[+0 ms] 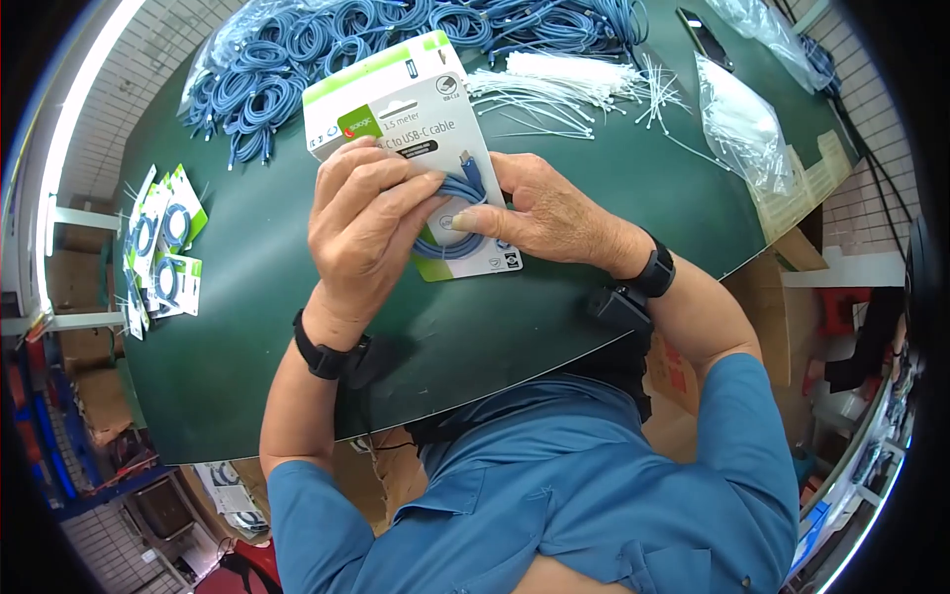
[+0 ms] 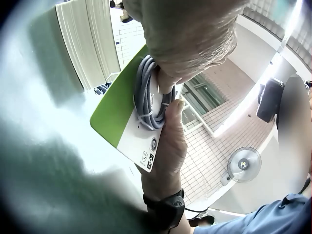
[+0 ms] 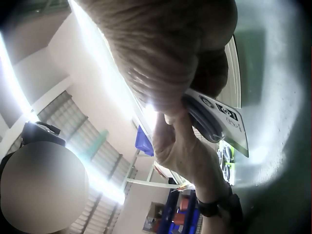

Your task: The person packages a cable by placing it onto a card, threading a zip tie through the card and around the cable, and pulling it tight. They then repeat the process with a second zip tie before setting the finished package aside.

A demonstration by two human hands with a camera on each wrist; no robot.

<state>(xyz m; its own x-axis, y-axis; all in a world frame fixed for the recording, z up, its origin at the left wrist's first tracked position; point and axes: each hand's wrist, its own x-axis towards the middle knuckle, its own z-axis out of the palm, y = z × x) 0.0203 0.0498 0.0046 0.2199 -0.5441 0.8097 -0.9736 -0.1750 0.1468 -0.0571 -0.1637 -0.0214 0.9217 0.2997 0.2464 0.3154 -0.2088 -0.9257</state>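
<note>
In the head view, a white and green printed card [image 1: 482, 134] with a coiled blue USB-C cable [image 1: 469, 188] lying on its face is held up over the table. My right hand [image 1: 554, 213] grips the card's right edge, thumb pressed on the coil and fingers behind the card. From the left, my left hand [image 1: 366, 213] pinches the coil's upper part with curled fingers, covering some of the print. In the left wrist view, thin ties circle the grey-blue coil [image 2: 144, 92]. The right wrist view shows the card's lower corner [image 3: 234, 124] tilted over the table.
Behind the card stands a stack of similar cards [image 1: 327, 104]. Many blue cable coils [image 1: 297, 49] cover the table's far side, beside loose white cable ties [image 1: 574, 79] and a plastic bag [image 1: 742, 124]. Several carded cables [image 1: 163, 247] lie left. A phone [image 1: 705, 40] lies far right.
</note>
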